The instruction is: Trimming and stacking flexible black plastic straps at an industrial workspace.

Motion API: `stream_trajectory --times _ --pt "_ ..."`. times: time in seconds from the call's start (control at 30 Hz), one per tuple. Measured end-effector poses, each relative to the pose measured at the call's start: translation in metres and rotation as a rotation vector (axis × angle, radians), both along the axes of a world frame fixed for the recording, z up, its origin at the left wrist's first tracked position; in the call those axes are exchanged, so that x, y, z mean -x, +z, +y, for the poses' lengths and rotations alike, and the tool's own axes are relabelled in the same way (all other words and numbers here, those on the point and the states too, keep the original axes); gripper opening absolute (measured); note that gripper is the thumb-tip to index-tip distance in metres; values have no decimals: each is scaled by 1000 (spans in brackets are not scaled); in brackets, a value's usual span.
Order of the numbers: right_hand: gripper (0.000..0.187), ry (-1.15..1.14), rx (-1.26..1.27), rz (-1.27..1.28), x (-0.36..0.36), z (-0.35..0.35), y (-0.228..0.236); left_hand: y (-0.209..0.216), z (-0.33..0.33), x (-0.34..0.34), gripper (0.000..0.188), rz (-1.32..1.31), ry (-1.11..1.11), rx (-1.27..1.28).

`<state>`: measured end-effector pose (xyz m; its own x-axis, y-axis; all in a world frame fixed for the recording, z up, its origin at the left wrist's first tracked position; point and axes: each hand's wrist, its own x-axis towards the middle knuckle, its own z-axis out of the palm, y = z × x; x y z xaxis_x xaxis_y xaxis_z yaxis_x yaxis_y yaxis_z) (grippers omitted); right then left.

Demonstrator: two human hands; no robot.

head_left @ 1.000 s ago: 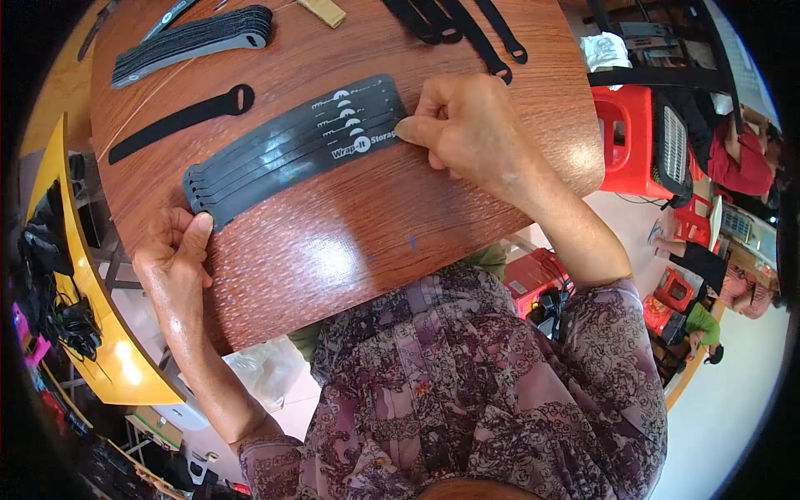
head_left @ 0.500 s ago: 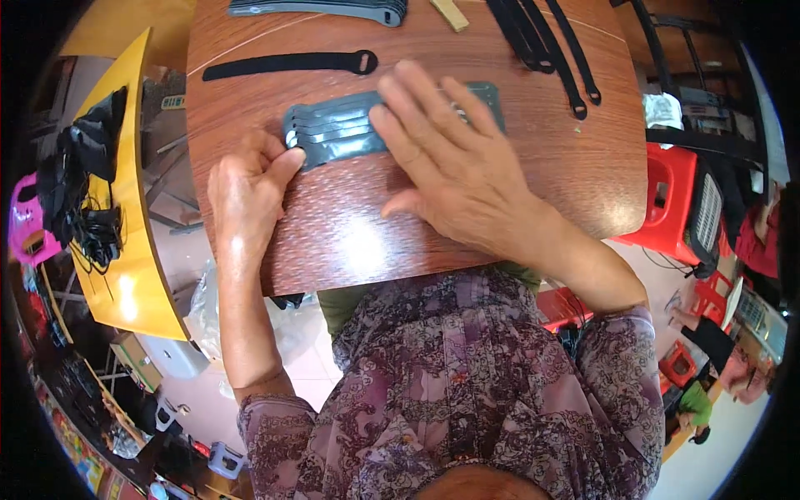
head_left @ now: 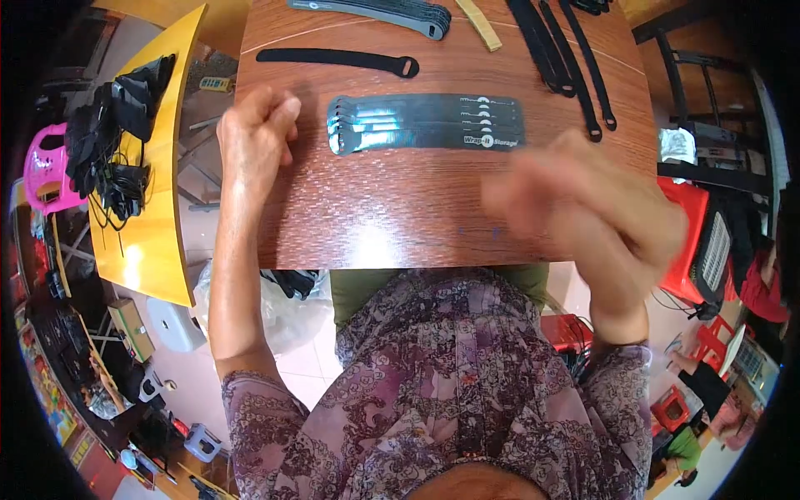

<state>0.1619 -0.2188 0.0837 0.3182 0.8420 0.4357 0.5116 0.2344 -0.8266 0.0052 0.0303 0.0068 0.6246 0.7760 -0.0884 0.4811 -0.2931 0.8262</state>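
Though apart, glossy strap row [head_left: 425, 122] just right of left hand [head_left: 252, 136].

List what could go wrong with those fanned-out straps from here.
The fanned dark straps lie unheld, so the blurred right hand, close to their printed end, could knock them out of line. The left hand, near their slotted end, might do the same if it brushes them. Glare on their surface could also hide an uneven edge.

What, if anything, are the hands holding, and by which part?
The left hand holds nothing visible; the dark strip pack lies on the table. The right hand is too blurred to tell.
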Motion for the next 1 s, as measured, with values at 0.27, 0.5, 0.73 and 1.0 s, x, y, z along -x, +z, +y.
stream_trajectory --times 0.27,0.5,0.73,1.0 --pt "25 78 -19 190 -21 -114 14 -4 1 -68 27 56 -497 -571" --pt "23 138 -45 361 -4 -107 26 -9 2 -89 27 226 -636 -624" --pt "21 241 -99 544 8 -85 23 -18 25 -95 27 209 -666 -321" --pt "19 274 -126 710 16 -67 20 -12 35 -90 23 125 -722 -657"
